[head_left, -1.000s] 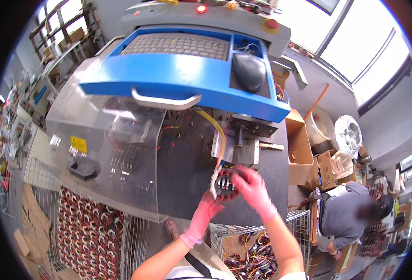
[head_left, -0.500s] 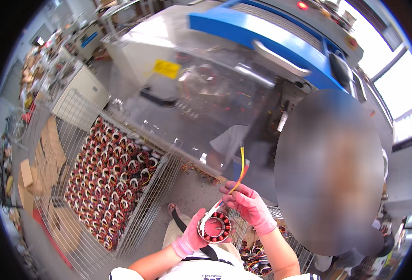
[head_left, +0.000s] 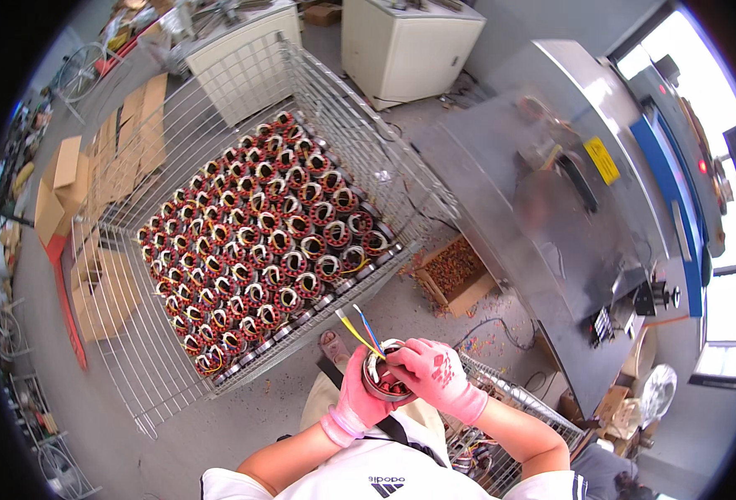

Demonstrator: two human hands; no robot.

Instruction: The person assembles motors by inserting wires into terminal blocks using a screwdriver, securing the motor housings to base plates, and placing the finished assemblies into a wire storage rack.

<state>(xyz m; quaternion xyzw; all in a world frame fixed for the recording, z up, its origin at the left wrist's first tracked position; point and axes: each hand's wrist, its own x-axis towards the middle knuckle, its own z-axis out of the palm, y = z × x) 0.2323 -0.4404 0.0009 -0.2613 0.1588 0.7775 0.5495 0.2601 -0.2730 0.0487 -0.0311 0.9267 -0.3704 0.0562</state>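
Observation:
Close in front of my body, both hands in pink-coated gloves hold a motor stator [head_left: 393,388], a metal ring with red windings inside. My left hand [head_left: 356,398] wraps round its left side. My right hand [head_left: 435,377] is closed over the upper right of the ring, fingers at its opening and partly hiding it. White sleeving curves along the inner edge. A yellow lead wire [head_left: 351,327] and a blue lead wire [head_left: 368,327] stick out beyond the ring, up and to the left, their ends loose.
Left of my hands stands a large wire basket [head_left: 410,187] holding rows of similar stators [head_left: 255,229]. A second wire basket [head_left: 551,425] with stators is at my lower right. A metal worktable [head_left: 489,187] stands right, beside a cardboard box [head_left: 474,298] of small bits. Flattened cardboard [head_left: 130,133] lies far left.
My view has turned left toward the large basket. My right hand has gone from the raised lead wires down onto the stator, and the wires now point up and left.

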